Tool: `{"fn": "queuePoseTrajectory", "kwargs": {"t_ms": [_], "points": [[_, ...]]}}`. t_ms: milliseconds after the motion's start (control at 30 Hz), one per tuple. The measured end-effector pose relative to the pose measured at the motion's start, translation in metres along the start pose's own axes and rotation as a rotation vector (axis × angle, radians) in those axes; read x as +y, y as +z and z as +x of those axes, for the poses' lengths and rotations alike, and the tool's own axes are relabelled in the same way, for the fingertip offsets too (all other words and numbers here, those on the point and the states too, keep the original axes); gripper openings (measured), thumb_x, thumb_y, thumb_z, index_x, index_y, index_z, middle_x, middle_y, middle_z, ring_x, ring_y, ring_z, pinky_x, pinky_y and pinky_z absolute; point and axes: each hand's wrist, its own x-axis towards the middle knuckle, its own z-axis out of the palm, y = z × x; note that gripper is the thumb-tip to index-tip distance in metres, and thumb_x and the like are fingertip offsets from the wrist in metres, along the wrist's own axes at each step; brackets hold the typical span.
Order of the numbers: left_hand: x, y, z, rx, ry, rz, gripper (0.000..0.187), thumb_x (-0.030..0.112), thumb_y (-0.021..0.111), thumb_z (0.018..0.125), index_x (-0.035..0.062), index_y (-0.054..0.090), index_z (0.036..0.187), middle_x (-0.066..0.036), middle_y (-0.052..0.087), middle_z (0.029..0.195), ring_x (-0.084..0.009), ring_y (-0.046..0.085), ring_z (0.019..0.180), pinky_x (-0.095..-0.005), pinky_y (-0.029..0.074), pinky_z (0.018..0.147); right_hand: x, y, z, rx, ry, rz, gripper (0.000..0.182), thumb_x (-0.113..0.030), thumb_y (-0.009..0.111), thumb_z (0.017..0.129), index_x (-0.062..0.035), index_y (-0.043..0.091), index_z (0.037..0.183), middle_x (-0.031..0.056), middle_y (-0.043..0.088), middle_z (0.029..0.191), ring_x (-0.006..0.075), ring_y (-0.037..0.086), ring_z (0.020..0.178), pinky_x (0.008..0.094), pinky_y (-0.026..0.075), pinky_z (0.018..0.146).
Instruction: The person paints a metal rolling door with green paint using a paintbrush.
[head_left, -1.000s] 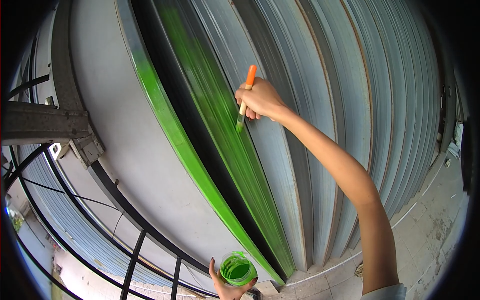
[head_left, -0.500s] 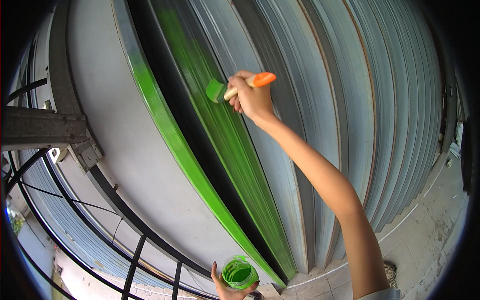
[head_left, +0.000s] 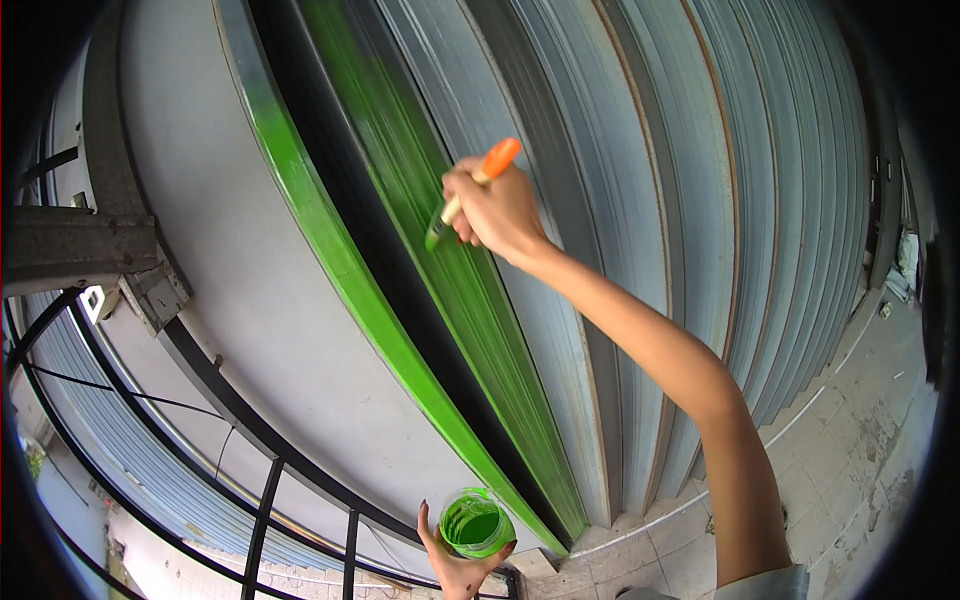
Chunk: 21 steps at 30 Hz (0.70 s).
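Brush (head_left: pixel 451 210) lowered; left hand (head_left: pixel 457 575) holds tub (head_left: pixel 482 551) of green paint (head_left: pixel 476 529).

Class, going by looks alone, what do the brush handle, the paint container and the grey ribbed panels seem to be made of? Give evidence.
Brush handle: probably wood, pale and smooth, coated orange toward its end.
Paint container: likely plastic, though possibly glass; see-through and shiny near the top.
Grey ribbed panels: apparently metal, with a dull sheen and brownish, rust-like edges.

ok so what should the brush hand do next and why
The right hand should probably sweep the orange-tipped, pale-handled paintbrush up the green-streaked metal strip: its green-coated bristles are at that strip, whose upper part shows grey beside patchy green.
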Motion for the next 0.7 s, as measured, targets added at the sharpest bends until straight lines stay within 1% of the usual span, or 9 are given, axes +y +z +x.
{"fn": "queuePoseTrajectory", "kwargs": {"t_ms": [33,67,100,200,367,467,533,600,700], "points": [[0.003,0.002,0.0,0.004,-0.015,-0.022,0.131,0.025,0.095,0.046,0.0026,0.011,0.144,-0.021,0.054,0.116,-0.0299,0.059,0.107,-0.0421,0.047,0.097,-0.016,0.007,0.021,0.005,-0.076,-0.001,0.021,-0.014,0.052,0.086,0.0008,0.059,0.072,0.0087,0.059,0.057,0.0113,0.055,0.042,0.0243,0.041,0.036],[0.004,0.002,0.001,-0.003,-0.024,-0.02,0.131,0.025,0.095,0.046,0.0026,0.011,0.144,-0.021,0.054,0.116,-0.03,0.059,0.108,-0.0421,0.047,0.097,-0.027,0.014,0.036,0.051,-0.18,0.024,0.022,-0.013,0.052,0.087,0.0009,0.059,0.072,0.0093,0.059,0.057,0.0116,0.055,0.042,0.0241,0.042,0.037],[0.005,0.002,0.002,-0.008,-0.033,-0.02,0.131,0.025,0.095,0.046,0.0025,0.011,0.144,-0.021,0.053,0.117,-0.0301,0.058,0.108,-0.0421,0.047,0.097,-0.035,0.021,0.045,0.104,-0.242,0.107,0.021,-0.009,0.052,0.082,0.0021,0.058,0.064,0.01,0.059,0.052,0.0145,0.055,0.04,0.029,0.043,0.038],[0.004,0.001,0.001,-0.02,-0.021,-0.004,0.128,0.022,0.093,0.049,0.003,0.01,0.144,-0.022,0.056,0.113,-0.0302,0.061,0.105,-0.0411,0.048,0.096,-0.024,0.021,0.032,0.121,-0.22,0.232,0.021,-0.009,0.053,0.082,0.0013,0.058,0.065,0.0094,0.058,0.053,0.0127,0.055,0.041,0.0269,0.043,0.038],[0.007,-0.005,0.001,-0.064,-0.017,0.0,0.126,0.02,0.092,0.051,0.0029,0.009,0.144,-0.022,0.057,0.112,-0.0294,0.061,0.104,-0.0404,0.048,0.095,0.078,-0.006,-0.099,0.065,0.064,0.269,0.023,-0.014,0.053,0.093,-0.001,0.058,0.075,0.0062,0.059,0.062,0.0075,0.053,0.047,0.0225,0.041,0.04],[0.008,-0.012,0.003,-0.083,-0.021,0.008,0.127,0.021,0.093,0.049,0.0028,0.011,0.144,-0.021,0.054,0.116,-0.0295,0.06,0.106,-0.0409,0.047,0.096,0.125,-0.017,-0.192,0.108,0.22,0.224,0.022,-0.013,0.053,0.093,-0.0007,0.059,0.075,0.0066,0.059,0.061,0.0078,0.052,0.045,0.0226,0.041,0.039],[0.004,-0.017,0.005,-0.091,-0.054,-0.012,0.129,0.025,0.095,0.046,0.0027,0.013,0.144,-0.02,0.048,0.123,-0.0305,0.057,0.109,-0.042,0.046,0.097,0.134,-0.029,-0.213,0.141,0.352,0.179,0.022,-0.012,0.053,0.092,-0.0007,0.059,0.074,0.0064,0.059,0.061,0.0077,0.052,0.045,0.0228,0.04,0.039],[0.005,-0.02,0.006,-0.095,-0.004,0.021,0.127,0.023,0.093,0.049,0.003,0.012,0.144,-0.02,0.051,0.118,-0.0298,0.058,0.107,-0.0411,0.047,0.096,0.136,-0.033,-0.214,0.165,0.458,0.137,0.022,-0.012,0.053,0.09,-0.001,0.059,0.073,0.0058,0.059,0.061,0.0077,0.052,0.045,0.0229,0.04,0.037],[0.002,-0.023,0.01,-0.122,0.051,0.035,0.125,0.021,0.092,0.052,0.0015,0.009,0.144,-0.022,0.057,0.112,-0.029,0.061,0.103,-0.0395,0.049,0.092,0.096,-0.017,-0.149,0.141,0.314,0.107,0.022,-0.014,0.054,0.088,-0.0007,0.059,0.071,0.0057,0.059,0.057,0.0087,0.053,0.044,0.0251,0.041,0.038]]}}
